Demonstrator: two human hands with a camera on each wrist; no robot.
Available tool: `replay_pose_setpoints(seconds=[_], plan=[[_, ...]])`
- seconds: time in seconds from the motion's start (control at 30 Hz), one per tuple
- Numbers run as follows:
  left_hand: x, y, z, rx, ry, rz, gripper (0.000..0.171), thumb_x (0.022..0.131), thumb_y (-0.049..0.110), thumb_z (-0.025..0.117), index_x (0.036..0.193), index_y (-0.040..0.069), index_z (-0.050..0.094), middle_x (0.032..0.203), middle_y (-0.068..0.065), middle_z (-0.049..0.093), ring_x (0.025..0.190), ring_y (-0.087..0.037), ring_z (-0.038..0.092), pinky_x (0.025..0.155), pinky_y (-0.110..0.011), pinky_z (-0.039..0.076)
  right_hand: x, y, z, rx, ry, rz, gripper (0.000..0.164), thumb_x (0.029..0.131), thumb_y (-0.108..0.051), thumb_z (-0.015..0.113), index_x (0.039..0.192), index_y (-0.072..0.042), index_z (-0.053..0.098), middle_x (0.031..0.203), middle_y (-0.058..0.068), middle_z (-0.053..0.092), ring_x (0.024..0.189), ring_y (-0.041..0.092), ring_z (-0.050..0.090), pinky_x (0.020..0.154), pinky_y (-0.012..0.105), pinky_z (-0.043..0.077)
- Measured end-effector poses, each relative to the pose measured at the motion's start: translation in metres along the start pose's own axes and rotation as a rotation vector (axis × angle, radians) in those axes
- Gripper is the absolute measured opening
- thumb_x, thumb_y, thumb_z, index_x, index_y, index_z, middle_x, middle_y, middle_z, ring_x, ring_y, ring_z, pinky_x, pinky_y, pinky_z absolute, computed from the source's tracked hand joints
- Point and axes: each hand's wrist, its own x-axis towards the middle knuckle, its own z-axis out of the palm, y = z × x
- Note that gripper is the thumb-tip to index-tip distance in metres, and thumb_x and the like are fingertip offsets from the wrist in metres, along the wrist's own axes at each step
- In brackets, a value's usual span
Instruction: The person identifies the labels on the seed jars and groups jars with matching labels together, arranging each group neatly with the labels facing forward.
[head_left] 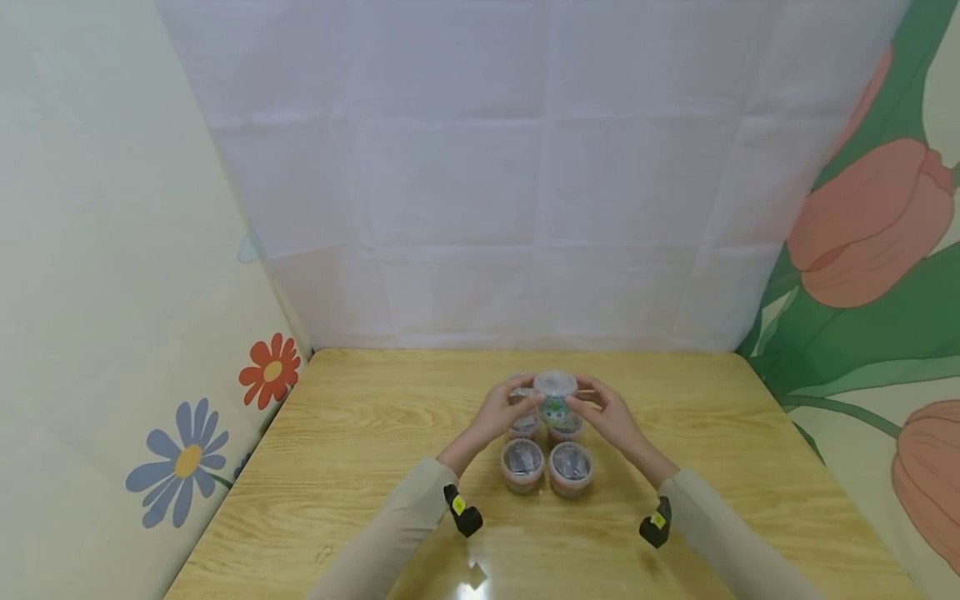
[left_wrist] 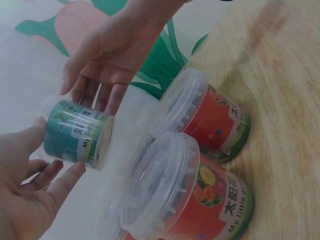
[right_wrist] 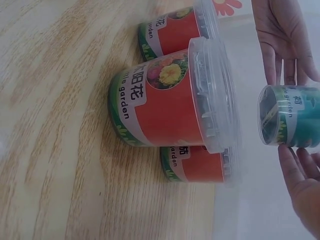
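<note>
Between both hands, a clear plastic tub with a green "My little garden" label (head_left: 556, 407) is held up over a cluster of other tubs. My left hand (head_left: 504, 413) grips its left side, thumb in front and fingers behind. On the other side, my right hand (head_left: 611, 417) holds it the same way. The left wrist view has the green tub (left_wrist: 75, 131) lying across between the two hands. Below, red-labelled tubs with clear lids stand on the table, a front left one (head_left: 522, 467) and a front right one (head_left: 572, 471). Those behind are partly hidden by the hands.
The wooden table (head_left: 360, 467) reaches back to a white cloth (head_left: 480, 183). Flower-printed sheets hang on the left (head_left: 90, 250) and right (head_left: 862, 333). A dark wrist camera (head_left: 465, 515) sits on the left sleeve, another (head_left: 656, 525) on the right.
</note>
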Motion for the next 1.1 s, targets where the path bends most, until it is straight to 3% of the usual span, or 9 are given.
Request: replay_pose_setpoints(seconds=[0.13,0.33,0.7,1.1], plan=[[0.006,-0.009,0.0,0.033,0.032,0.033,0.047,0.093,0.019,0.057,0.134,0.0,0.045,0.128,-0.018,0.052,0.108,-0.033,0.059,0.085,-0.035,0.054,0.007,0.015,0.001,-0.003,0.002,-0.006,0.047,0.092,-0.018,0.059,0.132,0.001,0.046,0.131,0.023,0.049,0.114,0.04,0.052,0.09,0.045,0.05],[0.019,-0.032,0.002,0.052,0.106,0.058,0.045,0.09,0.023,0.062,0.131,0.008,0.052,0.123,-0.013,0.057,0.108,-0.029,0.059,0.087,-0.034,0.053,0.012,0.02,0.0,0.017,0.006,-0.044,0.045,0.09,-0.012,0.06,0.13,0.004,0.046,0.13,0.026,0.049,0.112,0.042,0.052,0.089,0.044,0.051],[0.023,-0.031,0.004,0.13,0.166,0.001,0.051,0.085,0.037,0.066,0.13,0.017,0.054,0.122,-0.005,0.06,0.105,-0.023,0.06,0.081,-0.033,0.054,0.015,0.021,0.0,0.036,0.029,-0.043,0.044,0.09,-0.013,0.061,0.13,0.0,0.049,0.13,0.022,0.051,0.114,0.04,0.053,0.093,0.047,0.047],[0.031,-0.031,0.009,0.142,0.227,0.05,0.048,0.084,0.031,0.068,0.127,0.013,0.057,0.118,-0.007,0.062,0.103,-0.025,0.061,0.081,-0.033,0.054,0.021,0.023,0.0,0.025,0.079,-0.011,0.045,0.09,-0.017,0.062,0.13,-0.001,0.05,0.123,0.022,0.057,0.112,0.036,0.054,0.089,0.039,0.051]])
